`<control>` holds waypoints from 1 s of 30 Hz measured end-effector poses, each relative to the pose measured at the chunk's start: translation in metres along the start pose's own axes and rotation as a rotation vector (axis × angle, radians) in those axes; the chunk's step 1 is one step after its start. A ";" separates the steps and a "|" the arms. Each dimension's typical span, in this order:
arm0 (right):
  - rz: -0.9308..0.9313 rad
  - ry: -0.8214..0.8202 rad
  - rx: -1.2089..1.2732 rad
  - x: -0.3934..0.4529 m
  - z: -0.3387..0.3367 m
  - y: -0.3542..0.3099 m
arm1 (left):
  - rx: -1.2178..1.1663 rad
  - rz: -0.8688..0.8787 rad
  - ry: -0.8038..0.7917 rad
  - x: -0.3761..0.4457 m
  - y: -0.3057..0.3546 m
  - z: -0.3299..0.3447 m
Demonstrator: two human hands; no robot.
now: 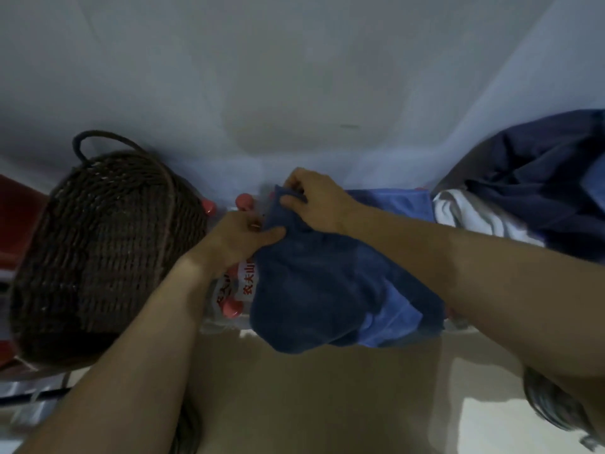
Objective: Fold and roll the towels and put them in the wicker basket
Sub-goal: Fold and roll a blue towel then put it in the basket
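A dark blue towel (314, 290) hangs bunched in front of me, its lower part sagging over a lighter blue towel (396, 204) that lies flat behind it. My left hand (244, 235) pinches the towel's upper left edge. Just above, my right hand (314, 199) grips the top corner of the same towel. The dark brown wicker basket (98, 250) with a loop handle stands to the left, a little apart from my left hand. Its inside is not visible.
A pack of water bottles with red caps (244, 201) and a red-and-white label sits under the towels. A white cloth (474, 214) and a dark navy fabric heap (540, 178) lie at the right. A pale wall rises behind. Beige floor lies below.
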State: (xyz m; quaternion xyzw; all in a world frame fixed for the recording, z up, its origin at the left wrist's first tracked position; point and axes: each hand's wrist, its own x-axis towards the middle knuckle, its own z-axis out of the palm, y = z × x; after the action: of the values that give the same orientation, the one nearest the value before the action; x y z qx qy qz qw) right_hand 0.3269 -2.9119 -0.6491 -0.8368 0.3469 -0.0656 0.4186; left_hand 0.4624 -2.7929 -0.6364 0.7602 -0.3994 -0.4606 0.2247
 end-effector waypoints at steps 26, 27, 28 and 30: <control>0.135 0.176 -0.169 0.024 0.063 -0.021 | -0.127 0.311 0.379 -0.140 -0.114 0.077; 0.133 0.196 -0.196 0.027 0.067 -0.019 | -0.015 0.381 0.401 -0.140 -0.119 0.073; 0.127 0.225 -0.222 0.029 0.071 -0.017 | 0.087 0.444 0.403 -0.139 -0.125 0.071; 0.121 0.282 -0.247 0.033 0.075 -0.015 | 0.152 0.442 0.306 -0.137 -0.142 0.070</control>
State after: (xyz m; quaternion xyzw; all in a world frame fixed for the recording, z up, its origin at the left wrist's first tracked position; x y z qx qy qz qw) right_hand 0.3892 -2.8775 -0.6924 -0.8420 0.4572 -0.1140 0.2629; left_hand 0.4224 -2.5970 -0.6989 0.7298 -0.5505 -0.2491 0.3198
